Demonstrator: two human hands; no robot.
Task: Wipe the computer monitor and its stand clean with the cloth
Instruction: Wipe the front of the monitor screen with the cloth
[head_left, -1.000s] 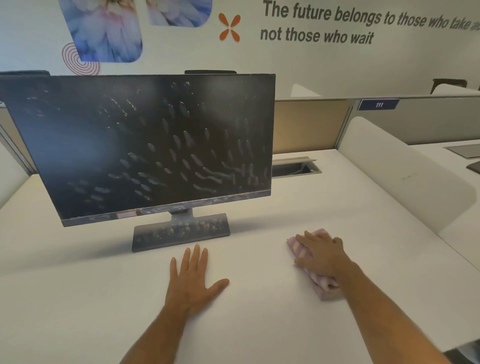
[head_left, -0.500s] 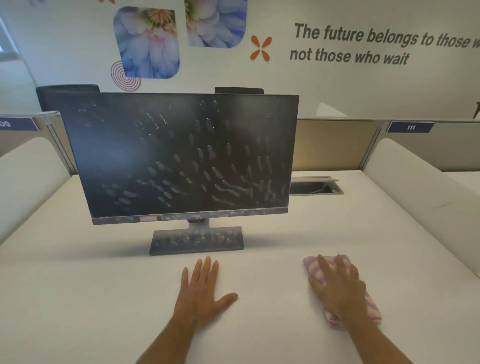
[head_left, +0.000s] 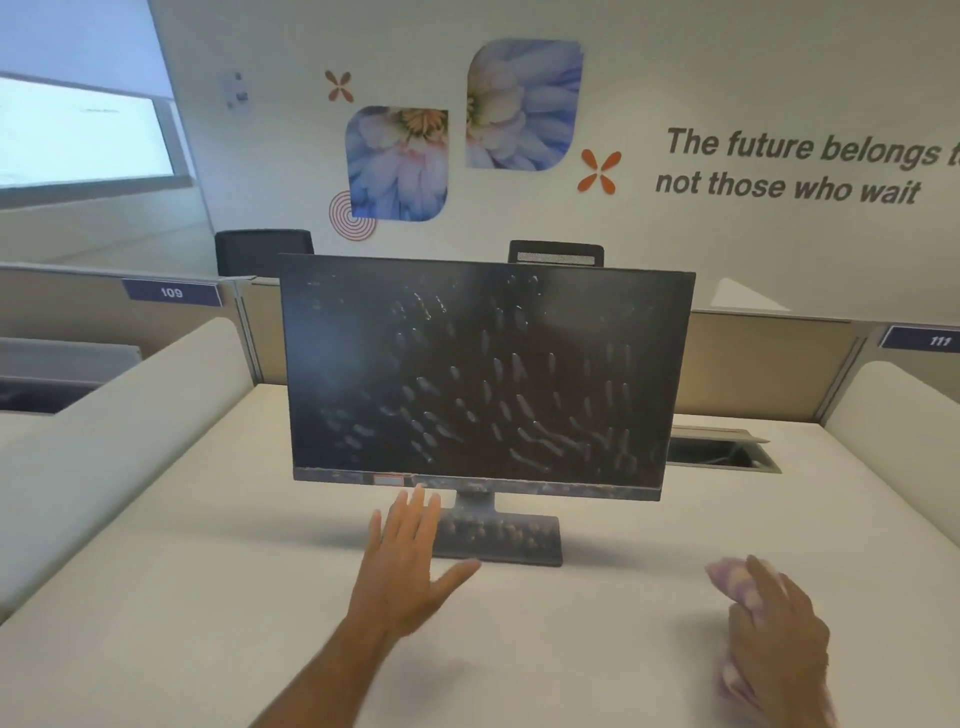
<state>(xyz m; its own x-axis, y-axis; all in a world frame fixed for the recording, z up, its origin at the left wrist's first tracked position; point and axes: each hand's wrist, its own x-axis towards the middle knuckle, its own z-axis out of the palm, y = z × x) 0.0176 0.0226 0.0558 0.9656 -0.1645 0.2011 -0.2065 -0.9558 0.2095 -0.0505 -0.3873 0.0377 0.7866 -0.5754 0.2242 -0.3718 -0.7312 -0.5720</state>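
Two hands are over the white surface (head_left: 156, 597). A dark monitor (head_left: 483, 379) stands in the middle of it on a flat gray stand (head_left: 514, 540). Both are covered in smudgy marks. The left hand (head_left: 410, 566) is open with its fingers (head_left: 415, 514) straight and a little apart, just in front of the stand, tips close to the monitor's bottom edge. The right hand (head_left: 774, 629) is well off to the right, fingers curled around a pink striped cloth (head_left: 732, 582). Flower pictures (head_left: 462, 135) hang on the wall behind.
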